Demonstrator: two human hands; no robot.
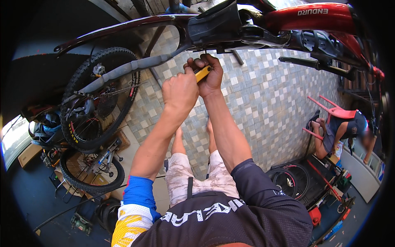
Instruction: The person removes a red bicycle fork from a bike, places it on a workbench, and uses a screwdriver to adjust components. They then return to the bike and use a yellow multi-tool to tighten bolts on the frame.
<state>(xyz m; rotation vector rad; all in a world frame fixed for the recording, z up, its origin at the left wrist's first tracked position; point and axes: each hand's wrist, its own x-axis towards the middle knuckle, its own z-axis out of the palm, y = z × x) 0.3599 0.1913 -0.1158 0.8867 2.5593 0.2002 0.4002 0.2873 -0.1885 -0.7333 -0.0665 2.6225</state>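
Observation:
My left hand (180, 91) is closed around the lower end of a yellow-handled tool (203, 74) with a dark round pivot at its tip. My right hand (212, 78) curls about the same tool from the other side, its darkened fingertips just under the bike frame. Above both hands hangs a red and black mountain bike frame (312, 20). Its black middle section (216, 24) is nearest to my fingers. A grey wrapped stay (138, 66) runs off to the left from there. The tool's working end is hidden by my fingers.
A knobby-tyred wheel (70, 92) stands at the left, with another bike wheel (92, 190) below it. To the right, a person (343, 127) sits on a pink chair (345, 113). Wheels (302, 177) and tools lie at lower right. Tiled floor (263, 115) spreads beneath me.

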